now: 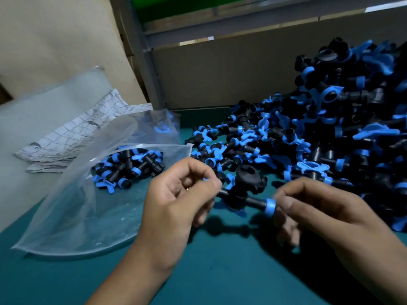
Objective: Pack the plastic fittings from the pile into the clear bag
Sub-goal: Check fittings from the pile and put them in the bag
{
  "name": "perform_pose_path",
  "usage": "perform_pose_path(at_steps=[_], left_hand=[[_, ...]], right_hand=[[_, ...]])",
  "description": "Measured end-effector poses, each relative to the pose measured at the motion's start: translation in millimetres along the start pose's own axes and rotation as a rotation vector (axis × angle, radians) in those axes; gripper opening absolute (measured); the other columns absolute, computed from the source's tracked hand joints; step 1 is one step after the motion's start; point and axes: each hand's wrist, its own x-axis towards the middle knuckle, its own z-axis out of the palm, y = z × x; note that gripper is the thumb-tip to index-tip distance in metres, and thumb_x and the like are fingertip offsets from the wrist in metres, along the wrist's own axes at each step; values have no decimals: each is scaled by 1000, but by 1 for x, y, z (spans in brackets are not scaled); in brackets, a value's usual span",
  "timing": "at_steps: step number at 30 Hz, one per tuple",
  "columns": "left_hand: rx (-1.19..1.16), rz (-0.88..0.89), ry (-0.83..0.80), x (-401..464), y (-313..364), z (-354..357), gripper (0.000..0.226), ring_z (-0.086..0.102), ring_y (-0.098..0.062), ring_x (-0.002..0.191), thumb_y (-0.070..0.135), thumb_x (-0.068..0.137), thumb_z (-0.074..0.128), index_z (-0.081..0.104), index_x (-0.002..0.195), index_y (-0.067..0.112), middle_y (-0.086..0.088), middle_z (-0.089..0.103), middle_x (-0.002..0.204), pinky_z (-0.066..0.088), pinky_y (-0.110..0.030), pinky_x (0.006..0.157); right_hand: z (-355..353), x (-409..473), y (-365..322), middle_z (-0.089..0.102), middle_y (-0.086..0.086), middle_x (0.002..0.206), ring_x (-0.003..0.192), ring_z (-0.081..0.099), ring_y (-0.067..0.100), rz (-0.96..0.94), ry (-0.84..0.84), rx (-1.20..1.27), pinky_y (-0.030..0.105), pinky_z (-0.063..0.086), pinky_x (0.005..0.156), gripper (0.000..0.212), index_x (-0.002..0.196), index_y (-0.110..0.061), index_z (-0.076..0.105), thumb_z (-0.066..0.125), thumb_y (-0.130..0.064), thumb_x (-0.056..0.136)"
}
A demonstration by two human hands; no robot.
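Two hands, left (176, 194) and right (319, 208), one clear bag (66, 216), one folded cloth (72, 133), one held fitting (246, 190), and a pile of fittings (330, 133) too numerous to count.

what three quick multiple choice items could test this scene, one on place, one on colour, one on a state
1. Where does the clear bag lie relative to the pile?
A. left of it
B. right of it
C. on top of it

2. What colours are the fittings?
A. red and white
B. black and blue
C. all green

3. What are the hands doing?
A. resting flat on the table
B. tying the bag
C. holding one fitting between them

Answers:
1. A, the bag sits left on the green table.
2. B, black bodies with blue rings.
3. C, left hand and right hand pinch the ends of the held fitting.
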Motion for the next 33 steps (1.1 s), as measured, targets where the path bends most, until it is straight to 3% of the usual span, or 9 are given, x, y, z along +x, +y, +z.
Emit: perform_pose_path(at_steps=[4,8,12,16,19,23,27,30,33], left_hand=[[10,52,242,11,12,-22,15,43,-9,59,19,82,64,63,67,22,1,51,66,37,-17,52],[110,-151,474,28,12,-59,9,47,-9,50,19,70,63,65,62,21,2,57,63,31,-16,41],[-56,-382,812,36,-2,-94,21,21,-5,33,14,92,59,55,72,22,2,38,60,10,-13,35],[-239,-335,1039,40,-15,-112,21,57,-3,43,14,104,54,55,85,23,5,50,66,36,-15,36],[-141,-303,951,40,-27,-106,15,69,-15,76,5,101,59,67,94,16,1,67,85,57,-19,60],[425,-274,905,33,-37,-98,23,61,-16,65,9,94,63,78,100,26,-2,75,92,50,-28,66],[822,128,839,22,-13,-72,19,60,-22,74,15,81,54,71,75,24,5,65,74,53,-41,74],[861,512,445,7,0,-35,20,56,-10,72,1,77,54,65,69,16,5,57,77,44,-28,65],[858,463,-35,-1,-12,2,27,63,-12,98,6,88,54,74,102,17,5,61,108,51,-32,83]], right_hand=[[-1,0,4,69,15,69,59,64,24,41,-48,-78,24,51,57,51,94,-9,76,72,-59,79],[1,1,6,73,14,72,58,66,20,11,-84,-225,18,50,55,52,101,-15,76,69,-63,81],[2,2,7,74,12,73,58,68,22,9,-75,-245,18,51,55,57,105,-17,75,69,-70,83],[1,1,8,74,12,74,56,68,22,-5,-77,-255,17,51,55,65,107,-17,75,68,-77,81],[2,2,8,73,13,72,55,66,21,-8,-79,-245,17,51,55,69,105,-16,75,69,-80,79],[4,1,5,73,14,71,56,67,22,12,-73,-245,17,50,54,64,100,-16,76,70,-75,78],[7,0,0,73,12,71,56,65,17,44,-44,-261,18,50,54,51,94,-19,76,69,-67,78],[8,1,-3,73,9,71,57,64,13,66,-61,-292,19,50,57,39,89,-22,74,66,-59,82],[6,1,-4,73,8,71,58,64,11,55,-71,-333,20,50,60,39,93,-22,73,62,-56,80]])
